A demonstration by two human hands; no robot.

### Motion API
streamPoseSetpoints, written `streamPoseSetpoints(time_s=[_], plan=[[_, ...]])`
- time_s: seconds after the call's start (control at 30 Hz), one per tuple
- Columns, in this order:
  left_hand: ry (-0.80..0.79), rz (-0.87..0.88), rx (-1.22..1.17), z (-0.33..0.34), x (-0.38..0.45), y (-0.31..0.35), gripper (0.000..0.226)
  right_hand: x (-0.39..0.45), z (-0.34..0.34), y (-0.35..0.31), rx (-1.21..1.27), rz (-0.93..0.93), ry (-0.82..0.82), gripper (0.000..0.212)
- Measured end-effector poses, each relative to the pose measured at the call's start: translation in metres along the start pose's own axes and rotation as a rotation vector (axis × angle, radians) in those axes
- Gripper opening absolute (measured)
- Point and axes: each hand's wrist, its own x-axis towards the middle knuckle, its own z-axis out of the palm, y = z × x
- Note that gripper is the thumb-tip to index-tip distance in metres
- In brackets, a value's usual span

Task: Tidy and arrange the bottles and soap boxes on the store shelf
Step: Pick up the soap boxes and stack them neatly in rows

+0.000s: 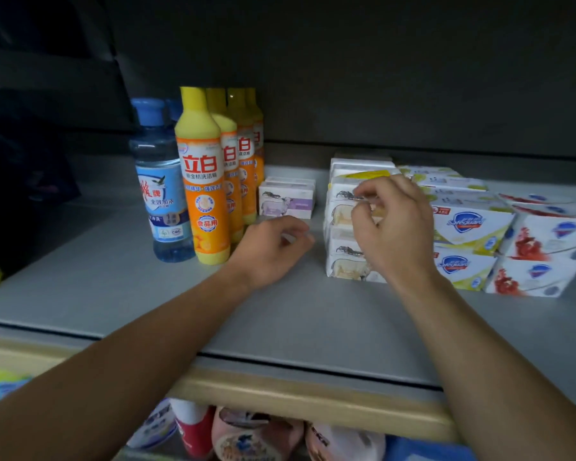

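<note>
- The grey shelf [113,287] runs across the middle of the frame, with a pale wooden front edge [280,394] along its lower side.
- At centre left stands a row of yellow-and-orange dish soap bottles [202,181], one behind another, all upright.
- Just left of the front one, touching it, stands a clear blue-capped bottle [162,194] with a blue label; a second blue cap shows behind it.
- Right of the bottle row, further back, sits a small white soap box with a purple panel [286,202], near the rear bottles.
- At centre right is a stack of white soap boxes with a yellowish animal picture [341,241], several rows deep.
- Right of that stack, just beside it, are white-and-green Safeguard soap boxes [469,227], and at the right edge white-and-red Safeguard soap boxes [542,257], both two layers high.
- The left hand [273,251] is low over the shelf between the bottles and the yellowish stack, fingers loosely curled and holding nothing.
- The right hand [393,227] is in front of the yellowish stack, fingers loosely curled near the upper boxes; whether they touch a box cannot be told.
- Along the bottom of the frame, below the shelf, tops of other packaged goods [246,434] show.
</note>
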Motion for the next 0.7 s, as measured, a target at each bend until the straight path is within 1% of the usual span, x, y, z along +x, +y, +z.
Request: streamPoseSetpoints(time_s=[0.07,0.13,0.2,0.23,0.3,0.37,0.47,0.53,0.63,0.7], plan=[[0.019,-0.004,-0.064,0.000,-0.011,0.003,0.026,-0.001,-0.003,0.002,-0.099,-0.006,-0.155,0.011],[0.014,-0.021,-0.131,-0.001,-0.015,0.006,0.025,-0.004,-0.009,0.003,-0.209,0.024,-0.374,0.015],[0.007,-0.036,-0.188,-0.003,-0.016,0.005,0.024,-0.008,-0.014,0.003,-0.356,0.076,-0.543,0.037],[0.005,-0.047,-0.211,-0.004,-0.017,0.005,0.022,-0.010,-0.014,0.003,-0.455,0.078,-0.577,0.047],[0.016,-0.062,-0.247,-0.007,-0.017,0.003,0.020,-0.015,-0.012,0.001,-0.591,0.039,-0.583,0.056],[0.038,-0.060,-0.260,-0.010,-0.017,0.002,0.022,-0.021,-0.007,-0.001,-0.604,-0.014,-0.555,0.053],[0.051,-0.046,-0.278,-0.013,-0.017,0.002,0.025,-0.025,-0.003,-0.001,-0.504,-0.071,-0.512,0.045],[0.047,-0.044,-0.277,-0.013,-0.016,0.000,0.026,-0.024,-0.004,0.001,-0.423,-0.053,-0.516,0.043],[0.031,-0.051,-0.260,-0.013,-0.014,-0.003,0.028,-0.027,-0.010,0.005,-0.329,-0.022,-0.555,0.047],[0.024,-0.049,-0.259,-0.012,-0.014,-0.003,0.027,-0.032,-0.014,0.006,-0.283,-0.036,-0.566,0.051]])
